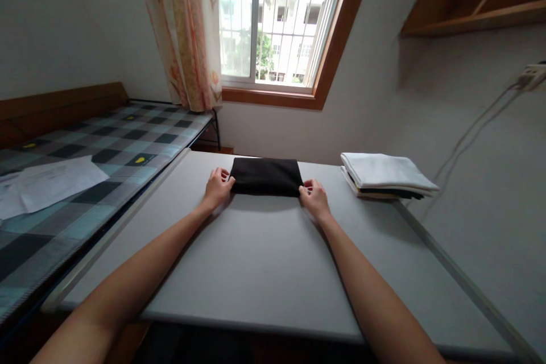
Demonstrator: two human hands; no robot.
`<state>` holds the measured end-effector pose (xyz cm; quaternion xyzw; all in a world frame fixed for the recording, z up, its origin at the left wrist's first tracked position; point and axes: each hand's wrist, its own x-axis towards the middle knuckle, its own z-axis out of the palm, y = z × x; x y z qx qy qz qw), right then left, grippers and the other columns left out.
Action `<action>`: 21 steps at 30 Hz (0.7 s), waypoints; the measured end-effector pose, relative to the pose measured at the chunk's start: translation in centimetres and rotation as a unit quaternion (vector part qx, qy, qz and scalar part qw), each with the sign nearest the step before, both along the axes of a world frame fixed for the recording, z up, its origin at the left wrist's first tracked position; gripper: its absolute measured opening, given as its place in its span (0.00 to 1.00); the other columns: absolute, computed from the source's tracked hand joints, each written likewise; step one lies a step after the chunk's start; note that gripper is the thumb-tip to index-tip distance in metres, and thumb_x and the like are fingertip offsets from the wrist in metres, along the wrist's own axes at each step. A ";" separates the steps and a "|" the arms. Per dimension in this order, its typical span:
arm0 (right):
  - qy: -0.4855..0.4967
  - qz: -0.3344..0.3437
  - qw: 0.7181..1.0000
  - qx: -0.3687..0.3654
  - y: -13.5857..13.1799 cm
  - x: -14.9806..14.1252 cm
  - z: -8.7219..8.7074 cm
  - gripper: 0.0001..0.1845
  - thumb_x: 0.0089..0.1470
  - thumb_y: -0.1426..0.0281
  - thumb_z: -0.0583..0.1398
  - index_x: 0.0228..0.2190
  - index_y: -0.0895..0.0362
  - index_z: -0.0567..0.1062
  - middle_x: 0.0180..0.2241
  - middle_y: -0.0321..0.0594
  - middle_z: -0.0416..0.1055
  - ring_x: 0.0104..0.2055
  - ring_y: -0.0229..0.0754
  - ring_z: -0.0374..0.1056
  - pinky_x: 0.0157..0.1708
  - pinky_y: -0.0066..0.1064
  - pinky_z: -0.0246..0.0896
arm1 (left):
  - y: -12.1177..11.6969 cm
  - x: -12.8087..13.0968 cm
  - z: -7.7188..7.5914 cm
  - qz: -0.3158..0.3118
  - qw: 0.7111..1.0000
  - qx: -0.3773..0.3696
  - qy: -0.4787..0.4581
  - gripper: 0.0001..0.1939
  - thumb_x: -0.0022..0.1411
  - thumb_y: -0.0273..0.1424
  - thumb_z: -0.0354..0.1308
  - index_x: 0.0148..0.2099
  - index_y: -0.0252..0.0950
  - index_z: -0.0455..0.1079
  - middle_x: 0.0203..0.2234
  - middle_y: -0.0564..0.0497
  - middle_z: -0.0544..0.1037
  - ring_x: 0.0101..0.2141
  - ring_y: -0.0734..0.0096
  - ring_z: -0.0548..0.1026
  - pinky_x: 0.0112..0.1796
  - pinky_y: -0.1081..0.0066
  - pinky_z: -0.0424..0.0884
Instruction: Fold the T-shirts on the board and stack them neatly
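black cloth (267, 176): underside hidden | papers (63, 180): print illegible | shelf (473, 23): cut off top, right | bed (100, 151): cut off left

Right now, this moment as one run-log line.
left hand: touching left end of folded black cloth | right hand: touching its right end | white-topped folded cloth stack: right side of pale table

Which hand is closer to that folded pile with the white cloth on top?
The right. The right hand is at the black cloth's right end, left of the pile; the left hand is at the opposite end, farther away.
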<state>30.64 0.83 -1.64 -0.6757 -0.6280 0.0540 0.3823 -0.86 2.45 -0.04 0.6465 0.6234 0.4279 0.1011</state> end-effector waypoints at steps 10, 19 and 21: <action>-0.206 0.059 0.972 0.098 -1.7 -1.3 2.5 0.10 0.56 0.70 0.57 0.38 0.54 0.77 0.46 0.46 0.70 0.48 0.51 0.60 0.46 0.41 0.52 | -0.9 -0.5 0.7 -0.177 0.916 0.162 0.321 0.16 0.55 0.22 0.57 0.45 0.40 0.73 0.40 0.46 0.73 0.42 0.58 0.69 0.43 0.59 0.64; -0.286 0.039 0.957 0.023 -1.9 -1.9 2.6 0.09 0.56 0.74 0.56 0.35 0.54 0.76 0.41 0.45 0.72 0.45 0.51 0.59 0.44 0.41 0.47 | 0.4 -1.0 0.0 -0.187 0.892 0.202 0.360 0.10 0.64 0.26 0.52 0.35 0.38 0.75 0.32 0.46 0.72 0.36 0.60 0.69 0.38 0.61 0.65; -0.288 0.042 0.957 0.006 -2.1 -1.9 2.5 0.09 0.55 0.74 0.56 0.36 0.54 0.76 0.41 0.44 0.73 0.44 0.50 0.60 0.44 0.40 0.47 | 0.3 -1.1 0.0 -0.193 0.889 0.199 0.363 0.10 0.63 0.25 0.53 0.35 0.38 0.75 0.32 0.46 0.73 0.37 0.60 0.69 0.38 0.61 0.65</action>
